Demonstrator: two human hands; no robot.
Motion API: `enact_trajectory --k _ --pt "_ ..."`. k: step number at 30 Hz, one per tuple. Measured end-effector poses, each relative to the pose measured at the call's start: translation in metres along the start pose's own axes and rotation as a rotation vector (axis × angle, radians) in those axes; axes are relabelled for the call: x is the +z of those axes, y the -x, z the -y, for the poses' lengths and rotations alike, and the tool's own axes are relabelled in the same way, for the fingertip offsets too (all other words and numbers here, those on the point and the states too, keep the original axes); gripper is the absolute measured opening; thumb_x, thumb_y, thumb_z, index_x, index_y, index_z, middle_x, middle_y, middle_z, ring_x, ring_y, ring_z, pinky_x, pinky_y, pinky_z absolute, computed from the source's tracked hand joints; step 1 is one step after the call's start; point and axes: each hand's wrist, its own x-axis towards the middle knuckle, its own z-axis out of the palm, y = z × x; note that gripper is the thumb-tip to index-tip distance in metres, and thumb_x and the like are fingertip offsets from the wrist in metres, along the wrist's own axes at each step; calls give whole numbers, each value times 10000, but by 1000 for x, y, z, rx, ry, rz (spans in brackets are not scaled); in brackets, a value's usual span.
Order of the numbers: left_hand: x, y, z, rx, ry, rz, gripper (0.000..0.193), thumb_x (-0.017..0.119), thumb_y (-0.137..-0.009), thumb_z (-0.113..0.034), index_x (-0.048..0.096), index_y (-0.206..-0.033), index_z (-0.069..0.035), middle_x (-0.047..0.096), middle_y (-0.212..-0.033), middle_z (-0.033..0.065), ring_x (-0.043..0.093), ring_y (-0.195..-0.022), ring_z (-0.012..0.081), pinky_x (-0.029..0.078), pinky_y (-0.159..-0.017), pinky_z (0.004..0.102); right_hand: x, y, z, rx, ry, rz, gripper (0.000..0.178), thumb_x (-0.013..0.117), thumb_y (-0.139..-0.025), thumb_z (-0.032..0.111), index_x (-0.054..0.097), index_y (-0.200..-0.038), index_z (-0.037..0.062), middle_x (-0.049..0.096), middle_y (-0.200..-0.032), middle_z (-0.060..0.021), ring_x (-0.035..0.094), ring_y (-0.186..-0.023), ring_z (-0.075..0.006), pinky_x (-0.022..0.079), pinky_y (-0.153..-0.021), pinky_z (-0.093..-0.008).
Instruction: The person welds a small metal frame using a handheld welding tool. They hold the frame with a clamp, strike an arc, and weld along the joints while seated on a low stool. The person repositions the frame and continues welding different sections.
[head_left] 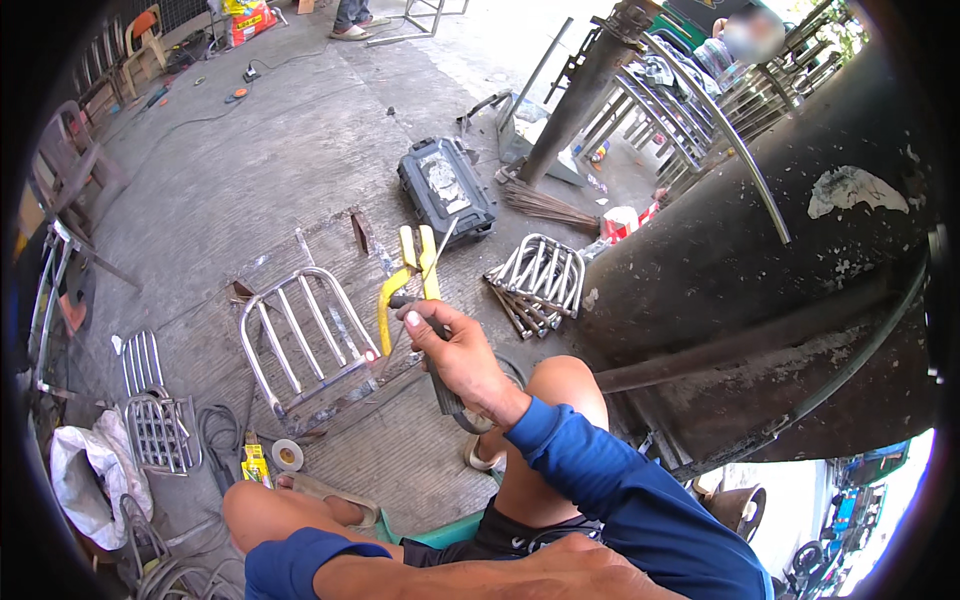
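Note:
My right hand (455, 355) is closed around the black handle of a yellow electrode holder (385, 315). A thin welding rod (444, 244) sticks out of its jaws. Just left of it, a curved metal tube frame with crossbars (310, 335) lies on flat metal strips on the ground. A small reddish glow (372, 355) shows at the frame's near right corner. My left forearm crosses my lap along the lower edge. Of my left hand (590, 560), only the back shows, and its fingers are hidden.
A dark toolbox (447, 185) stands ahead, beside a broom (548, 204). Stacked tube frames (540, 275) lie at right, near a large dark cylinder (760, 270). Left are more frames (160, 430), a tape roll (288, 455), a white sack (85, 470) and coiled cables (165, 560). People are farther off.

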Motion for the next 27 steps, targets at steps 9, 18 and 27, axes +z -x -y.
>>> enact_trajectory --k 9,18,27 --pt "-59 -58 -140 -651 -1088 73 695 483 -1077 -503 649 -1200 160 686 -1072 313 706 -1026 344 565 -901 447 -23 -2 14 -83 117 -161 384 718 -1065 392 741 -1205 36 667 -913 -3 583 -824 -94 477 -741 -271" --pt "-91 -53 -329 -851 -2051 -81 393 711 -1031 -337 763 -1123 42 792 -890 131 737 -818 165 584 -728 328 -55 -5 24 -127 59 -167 460 630 -1101 405 610 -1381 40 651 -1126 -66 660 -990 -184 570 -802 -333" --pt "-236 -104 -390 -371 -3184 -577 657 686 -934 -608 806 -1130 8 763 -1136 291 730 -1103 460 580 -960 513 -61 0 22 -136 -27 -105 440 630 -1112 343 589 -1435 47 617 -1136 -61 659 -981 -184 567 -774 -335"
